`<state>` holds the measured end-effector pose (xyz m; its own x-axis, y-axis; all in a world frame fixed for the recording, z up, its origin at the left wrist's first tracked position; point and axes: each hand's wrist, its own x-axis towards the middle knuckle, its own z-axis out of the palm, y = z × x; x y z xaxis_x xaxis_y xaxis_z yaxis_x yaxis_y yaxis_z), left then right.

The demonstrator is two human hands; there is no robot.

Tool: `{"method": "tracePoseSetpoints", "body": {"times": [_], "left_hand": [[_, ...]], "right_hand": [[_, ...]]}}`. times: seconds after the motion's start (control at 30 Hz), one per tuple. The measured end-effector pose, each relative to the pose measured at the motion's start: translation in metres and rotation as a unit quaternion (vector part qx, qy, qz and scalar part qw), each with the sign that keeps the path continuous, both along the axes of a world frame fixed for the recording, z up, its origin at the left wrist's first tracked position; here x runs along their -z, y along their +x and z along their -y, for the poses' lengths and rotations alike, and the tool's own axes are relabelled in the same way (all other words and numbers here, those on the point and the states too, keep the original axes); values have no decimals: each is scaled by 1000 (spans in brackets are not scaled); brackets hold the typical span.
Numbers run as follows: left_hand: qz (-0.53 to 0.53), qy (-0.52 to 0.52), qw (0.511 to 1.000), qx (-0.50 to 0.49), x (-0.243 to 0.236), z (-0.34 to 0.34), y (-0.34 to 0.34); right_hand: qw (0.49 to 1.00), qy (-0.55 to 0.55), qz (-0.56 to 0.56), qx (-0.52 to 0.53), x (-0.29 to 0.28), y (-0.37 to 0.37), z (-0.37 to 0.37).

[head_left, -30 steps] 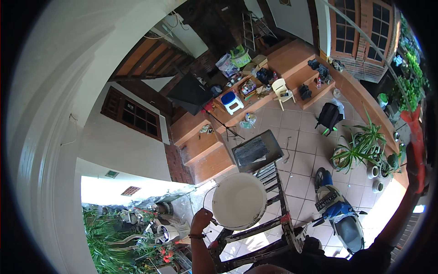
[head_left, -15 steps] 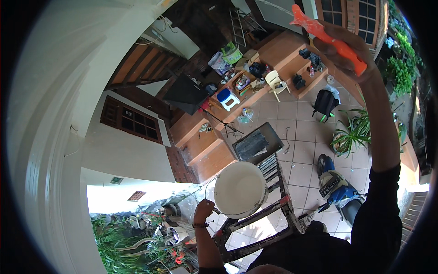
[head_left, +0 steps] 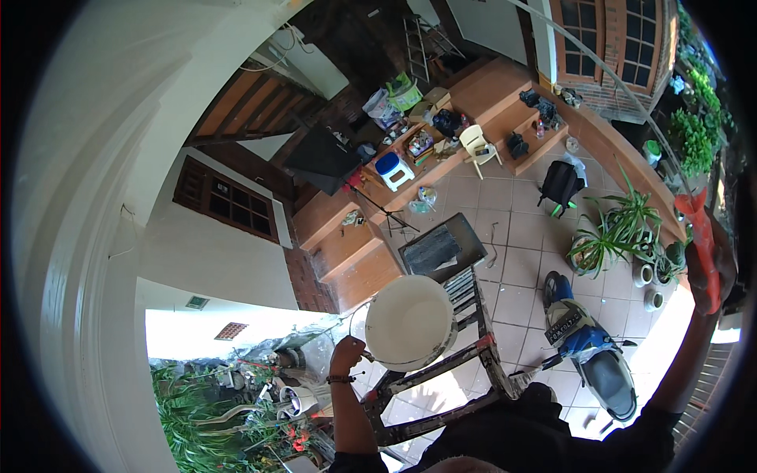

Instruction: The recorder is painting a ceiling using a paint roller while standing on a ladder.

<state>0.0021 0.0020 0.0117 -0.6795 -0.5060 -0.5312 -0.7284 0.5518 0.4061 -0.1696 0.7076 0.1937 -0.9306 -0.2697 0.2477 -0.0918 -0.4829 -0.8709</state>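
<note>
My left hand (head_left: 348, 356) is closed at the side of a cream-white bucket (head_left: 410, 323), gripping its thin wire handle. The bucket's mouth faces up, and its inside looks pale. It is over a paint-spattered ladder (head_left: 490, 359), whose rungs and rails show around and below it. Far out to the right, my right hand (head_left: 721, 272) wraps round the orange handle (head_left: 702, 244) of a tool. A long thin grey rod (head_left: 623, 91) runs from that handle up and left to the top edge. The tool's far end is out of view.
A blue motorbike (head_left: 587, 339) stands on the tiles at the right, near potted plants (head_left: 623, 229). Beyond the ladder lies a dark rectangular tray (head_left: 473, 232). Steps hold a blue-topped stool (head_left: 392, 169) and a cream chair (head_left: 477, 146). A white wall (head_left: 87, 236) rises on the left.
My right hand has swung from the upper right down to the right edge with the orange-handled tool, and its rod now shows. My left hand and the bucket have shifted only slightly.
</note>
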Motion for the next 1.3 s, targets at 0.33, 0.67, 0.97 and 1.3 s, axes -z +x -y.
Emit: {"method": "tracePoseSetpoints", "body": {"times": [0.33, 0.67, 0.97, 1.3], "left_hand": [[18, -7, 1000, -16, 1, 6, 6], [14, -23, 1000, 3, 6, 9, 6], [23, 3, 1000, -5, 21, 17, 9], [2, -6, 1000, 5, 12, 5, -5]], "right_hand": [[999, 1, -6, -46, -82, -40, 133], [988, -58, -5, -145, -20, -77, 81], [979, -86, -34, -182, -44, -98, 151], [995, -28, 32, 87, -8, 18, 42]]}}
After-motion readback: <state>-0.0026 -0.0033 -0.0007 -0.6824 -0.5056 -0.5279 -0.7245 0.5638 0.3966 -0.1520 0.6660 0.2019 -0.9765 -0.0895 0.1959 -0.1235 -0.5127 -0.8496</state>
